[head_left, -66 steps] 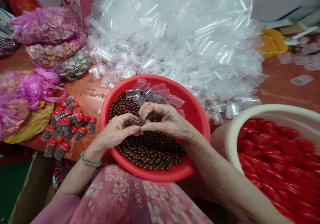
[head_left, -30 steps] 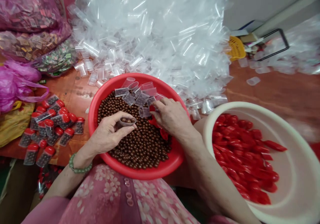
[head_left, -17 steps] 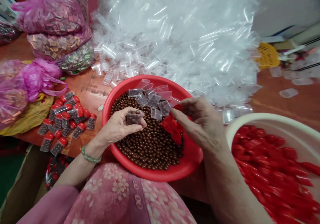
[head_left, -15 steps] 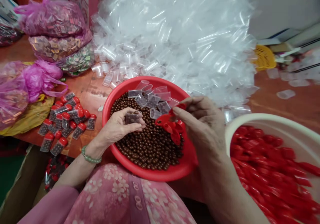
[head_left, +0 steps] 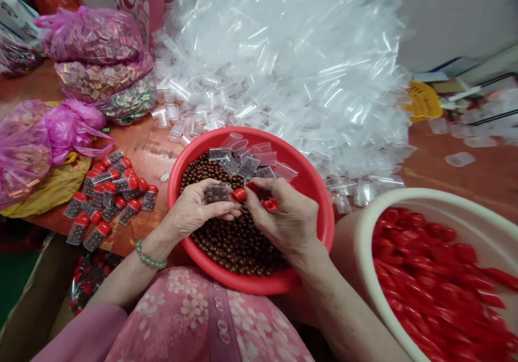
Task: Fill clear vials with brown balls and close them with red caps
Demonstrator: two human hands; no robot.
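Observation:
Between the thumb and fingers of my left hand is a clear plastic container with brown balls inside, lying on its side with its mouth to the right. My right hand pinches red caps; one red cap is at the container's mouth, and another red cap shows beneath the fingers. Whether the first cap touches the container I cannot tell. Both hands are over a red basin of small brown balls. Several empty clear containers lie at the basin's far side.
A large heap of clear containers rises behind the basin. Filled, red-capped containers lie at the left. A cream tub of red caps stands at the right. Pink plastic bags are stacked at the back left.
My right hand has moved left and down, bringing a red cap to the container's mouth. The several caps dangling from it earlier are now mostly hidden by the hand. My left hand stays nearly in place.

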